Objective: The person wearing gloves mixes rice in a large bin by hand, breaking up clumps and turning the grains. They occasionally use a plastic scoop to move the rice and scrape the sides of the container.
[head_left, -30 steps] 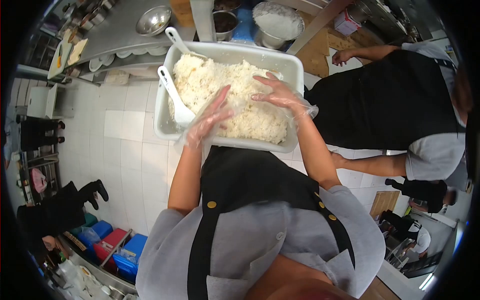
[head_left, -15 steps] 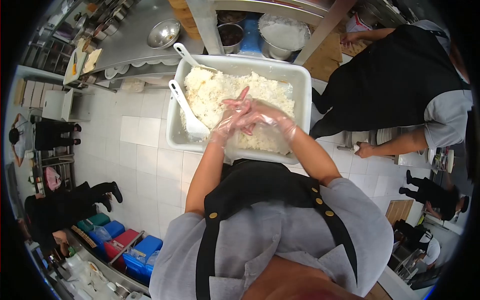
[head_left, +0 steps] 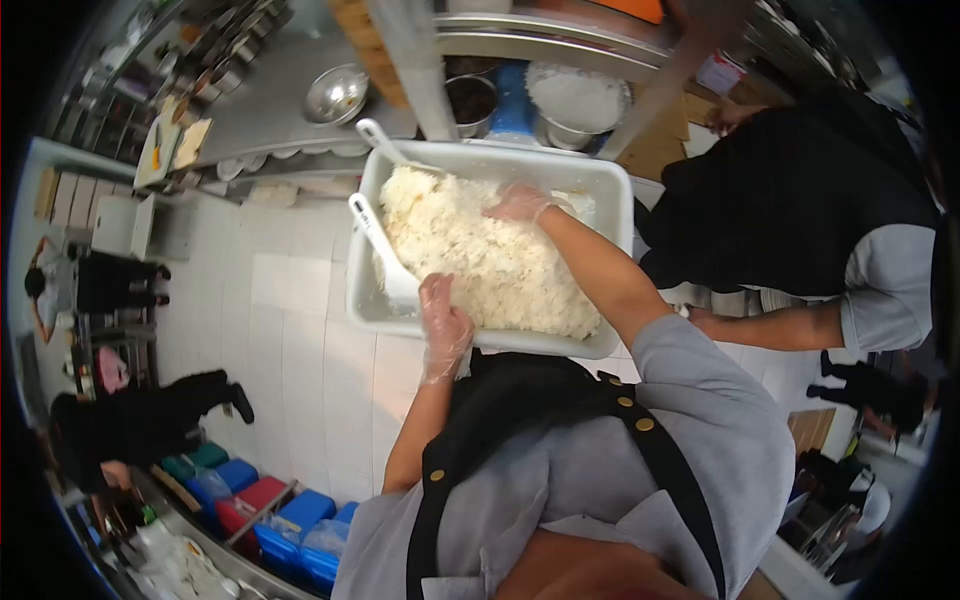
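The hands were together over the rice [head_left: 500,265] and have parted, so they now cover 2 separate spots. The left hand [head_left: 445,320], loosely curled, is by the near rim of the tub [head_left: 540,158], beside 1 spoon [head_left: 402,285]. The right hand [head_left: 522,203] reaches into rice, upper centre of frame; its finger spread and either hand's grip cannot be told.

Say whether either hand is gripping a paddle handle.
No, the left hand is at the tub's near rim and the right hand is on the rice, both away from the paddle handles.
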Action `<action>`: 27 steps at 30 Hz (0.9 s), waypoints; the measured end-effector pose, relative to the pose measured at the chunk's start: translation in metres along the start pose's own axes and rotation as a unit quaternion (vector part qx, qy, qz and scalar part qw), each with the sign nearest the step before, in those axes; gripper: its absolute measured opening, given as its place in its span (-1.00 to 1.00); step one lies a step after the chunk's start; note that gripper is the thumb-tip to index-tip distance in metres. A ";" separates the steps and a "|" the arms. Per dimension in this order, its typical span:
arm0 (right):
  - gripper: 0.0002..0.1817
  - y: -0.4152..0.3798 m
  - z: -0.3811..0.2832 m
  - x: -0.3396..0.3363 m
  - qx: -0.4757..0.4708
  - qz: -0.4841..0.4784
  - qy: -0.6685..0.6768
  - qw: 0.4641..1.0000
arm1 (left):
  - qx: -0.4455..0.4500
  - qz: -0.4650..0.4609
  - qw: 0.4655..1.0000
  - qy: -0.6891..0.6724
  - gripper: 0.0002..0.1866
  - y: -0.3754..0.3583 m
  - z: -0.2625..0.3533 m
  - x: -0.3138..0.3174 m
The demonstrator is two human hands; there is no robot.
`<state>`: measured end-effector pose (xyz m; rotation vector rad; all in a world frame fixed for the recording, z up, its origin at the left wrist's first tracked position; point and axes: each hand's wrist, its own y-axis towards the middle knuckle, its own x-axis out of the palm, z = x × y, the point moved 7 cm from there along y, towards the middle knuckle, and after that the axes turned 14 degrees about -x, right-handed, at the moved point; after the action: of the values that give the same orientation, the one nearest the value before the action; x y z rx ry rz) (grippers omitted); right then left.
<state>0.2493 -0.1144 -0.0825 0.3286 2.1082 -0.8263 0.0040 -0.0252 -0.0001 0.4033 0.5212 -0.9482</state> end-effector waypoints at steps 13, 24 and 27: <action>-0.23 -0.109 0.036 -0.009 0.011 0.072 0.191 0.979 | 0.039 0.038 0.997 0.052 -0.64 -0.001 -0.010 0.008; -0.15 0.057 0.035 0.034 -0.159 -0.049 0.143 0.976 | -0.052 0.045 0.985 0.157 -0.72 0.002 -0.026 0.021; -0.15 0.039 0.019 0.045 -0.253 -0.126 0.423 0.861 | -0.062 0.038 0.984 0.162 -0.70 -0.002 -0.030 0.025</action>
<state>0.2520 -0.1004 -0.1437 0.1289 3.1447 -0.2138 0.0072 -0.0264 -0.0392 0.4642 0.8509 -0.7741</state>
